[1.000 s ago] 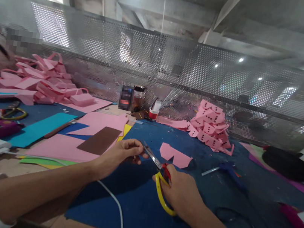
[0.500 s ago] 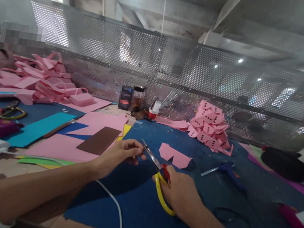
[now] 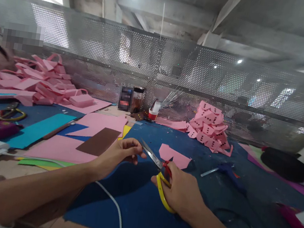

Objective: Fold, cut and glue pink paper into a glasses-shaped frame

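My right hand (image 3: 182,187) grips a pair of scissors (image 3: 162,191) by their yellow and red handles. Their metal blades point up and to the left, towards the fingertips of my left hand (image 3: 131,151). The left thumb and fingers are pinched together; whatever lies between them is too small to make out. Just beyond the scissors, a cut piece of pink paper (image 3: 174,156) with a small notch rests on the dark blue mat (image 3: 137,211).
Pink, brown (image 3: 98,141) and turquoise sheets (image 3: 42,130) lie to the left. A pile of dotted pink pieces (image 3: 208,126) stands at the back, beside a red-and-white cup (image 3: 153,113). A blue glue gun (image 3: 229,173) lies right; a white cable (image 3: 113,201) crosses the front.
The scissors and my right hand have shifted very slightly, with the blades looking closer together. My left hand stays almost in the same place.
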`<state>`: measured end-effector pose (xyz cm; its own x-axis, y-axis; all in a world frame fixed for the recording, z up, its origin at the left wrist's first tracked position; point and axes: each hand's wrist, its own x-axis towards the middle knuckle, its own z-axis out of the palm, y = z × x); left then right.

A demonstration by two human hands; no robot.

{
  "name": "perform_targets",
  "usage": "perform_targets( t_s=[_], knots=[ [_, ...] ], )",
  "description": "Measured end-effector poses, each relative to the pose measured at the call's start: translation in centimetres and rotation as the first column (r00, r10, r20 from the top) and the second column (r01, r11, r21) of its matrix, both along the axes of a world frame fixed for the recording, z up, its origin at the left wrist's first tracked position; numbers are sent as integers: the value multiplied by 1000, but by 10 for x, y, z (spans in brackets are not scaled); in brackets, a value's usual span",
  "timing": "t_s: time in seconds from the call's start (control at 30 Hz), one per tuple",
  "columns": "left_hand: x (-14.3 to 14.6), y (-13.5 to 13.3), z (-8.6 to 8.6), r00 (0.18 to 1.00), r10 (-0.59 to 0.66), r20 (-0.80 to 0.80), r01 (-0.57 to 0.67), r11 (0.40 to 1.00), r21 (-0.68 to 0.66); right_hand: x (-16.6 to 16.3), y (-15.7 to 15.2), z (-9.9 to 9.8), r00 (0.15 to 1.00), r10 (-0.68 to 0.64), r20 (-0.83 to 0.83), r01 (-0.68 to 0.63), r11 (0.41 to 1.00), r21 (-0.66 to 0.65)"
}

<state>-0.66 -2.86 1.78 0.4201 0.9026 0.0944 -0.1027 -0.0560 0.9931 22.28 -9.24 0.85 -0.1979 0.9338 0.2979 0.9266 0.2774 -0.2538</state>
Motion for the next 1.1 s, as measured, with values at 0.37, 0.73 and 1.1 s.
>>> perform_targets(
  t_s=[0.37,0.73,1.1],
  knots=[
    [0,0,-1,999,6,47,-4,999,-39,1,0,-3,999,-30,31,30,999,-11],
    [1,1,-4,999,8,40,-7,1000,-19,1,2,-6,999,-8,39,8,1000,2],
    [1,-1,-5,1000,-4,31,5,1000,-9,-1,2,-5,999,-22,44,22,1000,-14]
  ],
)
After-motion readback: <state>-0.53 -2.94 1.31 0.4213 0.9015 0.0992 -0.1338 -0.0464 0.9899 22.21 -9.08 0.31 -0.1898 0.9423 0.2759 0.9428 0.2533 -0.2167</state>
